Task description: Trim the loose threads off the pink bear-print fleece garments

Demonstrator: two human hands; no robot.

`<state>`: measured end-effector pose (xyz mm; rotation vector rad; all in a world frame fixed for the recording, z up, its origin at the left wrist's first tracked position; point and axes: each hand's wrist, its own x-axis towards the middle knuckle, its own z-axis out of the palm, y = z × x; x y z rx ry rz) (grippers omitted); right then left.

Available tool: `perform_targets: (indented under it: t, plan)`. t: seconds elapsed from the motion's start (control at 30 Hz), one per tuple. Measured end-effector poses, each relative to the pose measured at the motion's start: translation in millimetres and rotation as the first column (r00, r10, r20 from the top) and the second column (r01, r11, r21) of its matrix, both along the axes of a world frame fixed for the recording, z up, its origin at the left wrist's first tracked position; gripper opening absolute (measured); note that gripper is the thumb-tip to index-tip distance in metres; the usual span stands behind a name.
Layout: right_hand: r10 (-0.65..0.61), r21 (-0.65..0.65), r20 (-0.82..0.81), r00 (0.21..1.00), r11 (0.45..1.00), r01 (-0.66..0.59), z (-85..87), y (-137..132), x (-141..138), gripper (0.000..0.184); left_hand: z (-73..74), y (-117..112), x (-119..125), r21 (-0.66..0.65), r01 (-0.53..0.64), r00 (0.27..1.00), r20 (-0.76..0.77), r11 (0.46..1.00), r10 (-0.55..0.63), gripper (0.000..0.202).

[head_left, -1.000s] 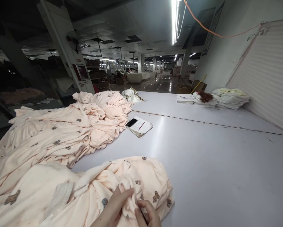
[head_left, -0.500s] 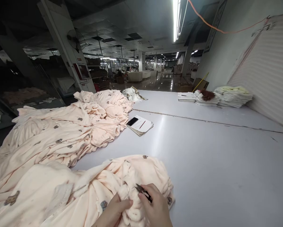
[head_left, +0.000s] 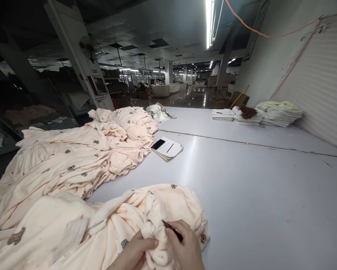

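A pale pink fleece garment [head_left: 174,204] with small printed animal figures lies bunched at the table's near edge. My left hand [head_left: 137,249] pinches a gathered fold of it between thumb and fingers. Small black thread snips [head_left: 174,230] are in my right hand [head_left: 186,243], wrapped by the fingers, with the dark tip pointing up and left against the cloth. The blades look closed together. Part of the snips is hidden inside the palm.
A large heap of the same pink fabric [head_left: 101,150] covers the left of the table [head_left: 255,187]. Beyond it are a notepad [head_left: 174,150] with a phone [head_left: 158,144] and pen, a white cloth bundle [head_left: 157,111], and stacked folded cloths [head_left: 279,114] at the far right.
The snips' blades were slightly apart and now appear closed. Both hands stay almost in place on the garment.
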<state>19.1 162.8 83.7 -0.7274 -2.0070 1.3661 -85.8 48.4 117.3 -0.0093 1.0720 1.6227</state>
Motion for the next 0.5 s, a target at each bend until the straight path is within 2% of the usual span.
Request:
perform_targets:
  t: [0.17,0.23,0.27,0.3,0.33,0.37,0.4,0.43,0.47,0.5]
  plan:
    - [-0.010,-0.074,-0.034,0.999,0.997,0.007,-13.3,-2.6,-3.5,0.028,-7.7,2.0,1.6,-0.009,0.030,0.998,-0.055,1.000,-0.030,0.053]
    - [-0.066,-0.174,-0.024,0.998,0.983,0.061,-24.5,4.9,-0.9,0.032,-12.0,4.0,3.9,-0.063,0.022,0.975,-0.220,0.998,-0.035,0.045]
    - [-0.119,-0.225,-0.005,0.993,0.968,0.114,-30.7,12.7,1.8,0.032,-13.2,5.1,4.9,-0.120,0.002,0.926,-0.375,0.993,-0.047,0.040]
    - [-0.184,-0.265,0.020,0.983,0.947,0.183,-37.0,23.4,5.3,0.033,-13.4,6.4,5.5,-0.187,-0.034,0.821,-0.566,0.982,-0.079,0.034]
    - [-0.257,-0.292,0.050,0.965,0.920,0.260,-43.1,36.6,9.4,0.033,-12.4,7.8,5.4,-0.243,-0.082,0.646,-0.752,0.967,-0.135,0.032]
    - [-0.325,-0.302,0.075,0.943,0.894,0.332,-48.6,51.9,13.6,0.034,-9.9,9.4,4.6,-0.274,-0.123,0.419,-0.885,0.954,-0.200,0.032]
    - [-0.381,-0.305,0.093,0.920,0.869,0.390,-53.3,68.1,17.5,0.034,-6.0,11.2,3.1,-0.280,-0.126,0.189,-0.949,0.952,-0.254,0.035]
    - [-0.420,-0.313,0.107,0.901,0.846,0.432,-57.0,84.1,20.7,0.033,-0.8,13.2,0.9,-0.278,-0.064,0.002,-0.960,0.958,-0.278,0.039]
    - [-0.445,-0.329,0.115,0.888,0.827,0.456,-59.7,98.5,22.9,0.031,5.7,15.6,-1.7,-0.285,0.051,-0.114,-0.954,0.957,-0.278,0.040]
    - [-0.449,-0.352,0.115,0.886,0.816,0.459,-61.2,110.3,24.0,0.029,13.0,18.1,-4.5,-0.309,0.186,-0.164,-0.946,0.933,-0.281,0.036]
